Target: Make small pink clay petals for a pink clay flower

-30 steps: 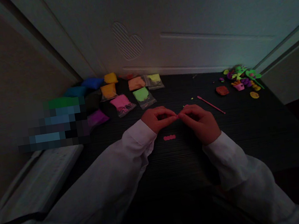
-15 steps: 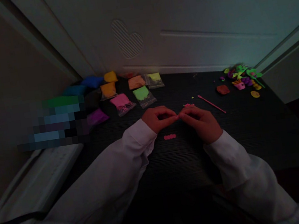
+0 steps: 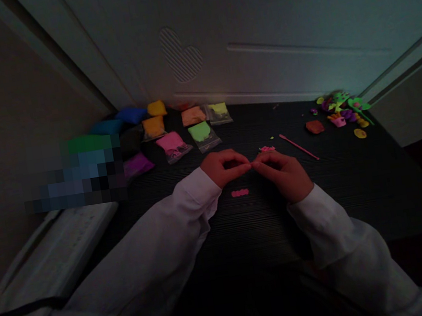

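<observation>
My left hand and my right hand meet fingertip to fingertip above the dark table. Both are closed in a pinch on a tiny bit of pink clay, mostly hidden by the fingers. Just below them on the table lies a short pink clay strip with a scalloped edge, made of overlapping flat rounds. Behind my right hand is a small pink clay piece, partly covered by the fingers. A thin pink modelling tool lies slantwise to the right.
Clay packets stand at the back left, among them a pink packet and a green packet. A reddish-brown lump and colourful clay flowers sit at the right. A white device lies at the left; a white panel rises behind.
My fingertips have shifted slightly around the pink bit, which shows less now. My right fingers have lowered a little, so more of the pink piece behind them shows.
</observation>
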`<state>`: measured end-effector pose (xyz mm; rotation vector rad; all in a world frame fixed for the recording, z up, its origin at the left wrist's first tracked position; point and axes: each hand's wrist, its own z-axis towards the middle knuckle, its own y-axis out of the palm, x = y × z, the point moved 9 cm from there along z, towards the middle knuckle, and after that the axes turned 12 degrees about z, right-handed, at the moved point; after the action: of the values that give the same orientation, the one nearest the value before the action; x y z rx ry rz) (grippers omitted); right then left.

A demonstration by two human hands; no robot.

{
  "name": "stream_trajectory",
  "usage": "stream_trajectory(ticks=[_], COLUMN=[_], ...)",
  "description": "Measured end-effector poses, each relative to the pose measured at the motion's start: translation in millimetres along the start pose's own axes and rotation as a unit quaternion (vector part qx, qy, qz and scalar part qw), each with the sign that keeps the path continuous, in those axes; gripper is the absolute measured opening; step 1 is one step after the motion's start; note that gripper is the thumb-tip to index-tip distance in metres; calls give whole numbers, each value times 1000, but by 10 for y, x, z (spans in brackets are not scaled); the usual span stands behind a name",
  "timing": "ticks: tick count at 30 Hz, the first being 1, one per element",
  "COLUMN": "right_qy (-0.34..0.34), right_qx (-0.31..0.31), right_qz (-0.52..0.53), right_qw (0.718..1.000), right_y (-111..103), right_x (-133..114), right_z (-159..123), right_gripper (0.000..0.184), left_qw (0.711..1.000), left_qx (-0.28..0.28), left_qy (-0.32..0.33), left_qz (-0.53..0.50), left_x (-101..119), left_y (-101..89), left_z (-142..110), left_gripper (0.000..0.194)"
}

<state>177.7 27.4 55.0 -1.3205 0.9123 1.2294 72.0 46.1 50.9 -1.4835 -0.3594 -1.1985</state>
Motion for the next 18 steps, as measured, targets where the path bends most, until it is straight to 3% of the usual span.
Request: stream_trajectory(ticks=[7,18], right_qy=[17,14], right_qx=[22,3], right_qz=[5,-32], right_qw=[1000,999], right_y=[-32,-8], right_x=[11,11], right_z=[-6,-5], right_gripper=[19,19], left_qw=[1000,1000], left_qx=[-2,-2], left_qy=[-3,-12], left_qz=[3,-9], left_x=[8,2], left_y=[9,11], left_z=[8,14], left_gripper=[23,21])
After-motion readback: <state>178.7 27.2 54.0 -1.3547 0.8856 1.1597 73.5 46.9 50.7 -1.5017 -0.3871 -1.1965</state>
